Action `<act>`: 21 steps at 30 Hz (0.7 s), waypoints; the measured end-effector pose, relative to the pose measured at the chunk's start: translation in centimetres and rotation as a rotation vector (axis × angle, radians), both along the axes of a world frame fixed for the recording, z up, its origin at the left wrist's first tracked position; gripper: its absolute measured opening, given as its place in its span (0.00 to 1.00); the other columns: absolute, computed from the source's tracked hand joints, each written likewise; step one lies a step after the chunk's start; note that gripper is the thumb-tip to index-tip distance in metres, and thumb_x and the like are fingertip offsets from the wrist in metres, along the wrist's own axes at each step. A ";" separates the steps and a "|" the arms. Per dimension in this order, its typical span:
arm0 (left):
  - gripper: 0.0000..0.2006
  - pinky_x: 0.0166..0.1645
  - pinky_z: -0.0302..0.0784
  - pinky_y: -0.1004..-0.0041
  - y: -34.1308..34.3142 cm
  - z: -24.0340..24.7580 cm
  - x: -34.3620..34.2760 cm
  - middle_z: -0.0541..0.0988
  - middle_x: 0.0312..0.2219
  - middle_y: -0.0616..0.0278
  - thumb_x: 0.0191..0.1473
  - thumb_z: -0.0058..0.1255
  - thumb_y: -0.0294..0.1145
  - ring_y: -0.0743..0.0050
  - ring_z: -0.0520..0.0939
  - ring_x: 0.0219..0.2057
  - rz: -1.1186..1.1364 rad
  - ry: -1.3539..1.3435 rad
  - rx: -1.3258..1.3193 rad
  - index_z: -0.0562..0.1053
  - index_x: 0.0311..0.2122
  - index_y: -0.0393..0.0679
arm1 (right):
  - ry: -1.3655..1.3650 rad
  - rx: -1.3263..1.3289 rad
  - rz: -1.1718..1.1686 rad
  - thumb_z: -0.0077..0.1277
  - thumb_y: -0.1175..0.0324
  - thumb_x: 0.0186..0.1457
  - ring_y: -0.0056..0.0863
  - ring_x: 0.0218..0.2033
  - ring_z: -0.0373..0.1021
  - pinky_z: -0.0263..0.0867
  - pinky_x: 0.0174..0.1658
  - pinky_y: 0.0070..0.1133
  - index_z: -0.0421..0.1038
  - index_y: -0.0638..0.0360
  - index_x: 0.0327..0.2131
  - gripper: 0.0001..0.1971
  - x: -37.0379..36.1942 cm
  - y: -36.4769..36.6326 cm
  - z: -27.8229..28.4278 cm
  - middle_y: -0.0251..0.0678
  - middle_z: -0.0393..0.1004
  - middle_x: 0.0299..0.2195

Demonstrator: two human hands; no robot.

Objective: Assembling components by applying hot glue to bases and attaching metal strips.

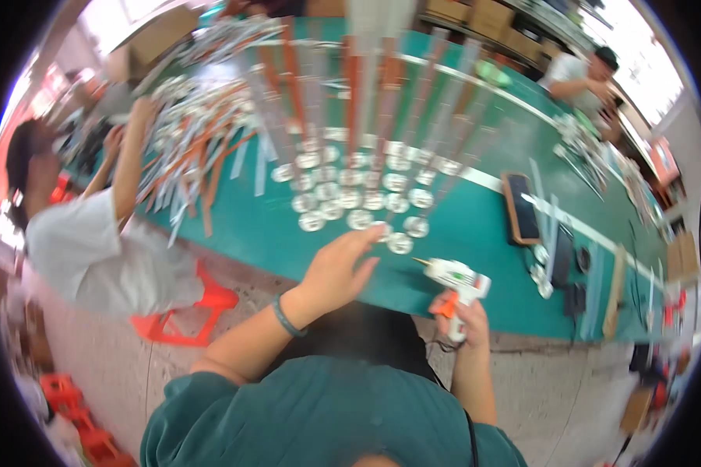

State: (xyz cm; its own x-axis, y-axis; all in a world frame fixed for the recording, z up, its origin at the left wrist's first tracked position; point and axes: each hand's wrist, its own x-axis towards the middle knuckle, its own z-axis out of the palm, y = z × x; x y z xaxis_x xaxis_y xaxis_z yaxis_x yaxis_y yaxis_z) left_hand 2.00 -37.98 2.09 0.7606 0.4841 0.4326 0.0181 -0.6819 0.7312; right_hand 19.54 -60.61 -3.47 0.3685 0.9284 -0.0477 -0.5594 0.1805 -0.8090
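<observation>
My right hand (466, 317) is wrapped round the grip of a white hot glue gun (456, 277) with an orange trigger. Its nozzle points left, above the near edge of the table. My left hand (336, 271) reaches over the table edge with its fingers stretched out and the thumb apart. The fingertips are at a round white disc (381, 231) and partly cover it; whether they press on it I cannot tell. Several similar white discs (359, 219) stand in rows just beyond, many with tall clear or orange strips (353, 101) rising from them.
On the green table (249, 247), a heap of loose strips (202, 148) lies left, beside a seated person (93, 249). A phone (521, 208), more strips and discs lie right. Another person (580, 82) sits at the far right. A red stool (187, 311) stands at the left.
</observation>
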 end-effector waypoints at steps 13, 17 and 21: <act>0.08 0.35 0.74 0.72 19.4 -1.8 -9.7 0.77 0.30 0.59 0.51 0.51 0.22 0.69 0.79 0.31 0.618 -0.176 0.077 0.76 0.37 0.41 | -0.034 0.013 -0.042 0.51 0.63 0.54 0.25 0.13 0.64 0.60 0.13 0.18 0.62 0.67 0.40 0.17 -0.2 0.3 0.2 0.51 0.71 0.30; 0.12 0.42 0.73 0.64 24.2 -3.0 -5.2 0.75 0.33 0.56 0.51 0.49 0.25 0.56 0.77 0.37 0.629 0.134 0.432 0.74 0.42 0.47 | -0.050 0.012 -0.091 0.51 0.63 0.54 0.25 0.13 0.64 0.60 0.13 0.18 0.62 0.68 0.40 0.17 -0.5 0.2 0.0 0.51 0.70 0.30; 0.16 0.47 0.71 0.62 27.3 -2.7 -0.8 0.72 0.38 0.56 0.52 0.49 0.30 0.55 0.73 0.45 0.651 0.196 0.297 0.70 0.48 0.52 | -0.051 0.023 -0.103 0.51 0.63 0.54 0.25 0.13 0.65 0.61 0.13 0.18 0.62 0.67 0.40 0.17 -0.6 0.2 -0.2 0.51 0.71 0.30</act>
State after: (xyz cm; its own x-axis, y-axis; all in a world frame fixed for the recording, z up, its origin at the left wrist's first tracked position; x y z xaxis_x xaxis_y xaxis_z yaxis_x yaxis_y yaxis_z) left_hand 1.17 -10.73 -0.63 0.4365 0.7470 0.5014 0.5969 -0.6574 0.4599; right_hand 18.89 -60.44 -3.66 0.4630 0.8863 -0.0057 -0.4954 0.2534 -0.8308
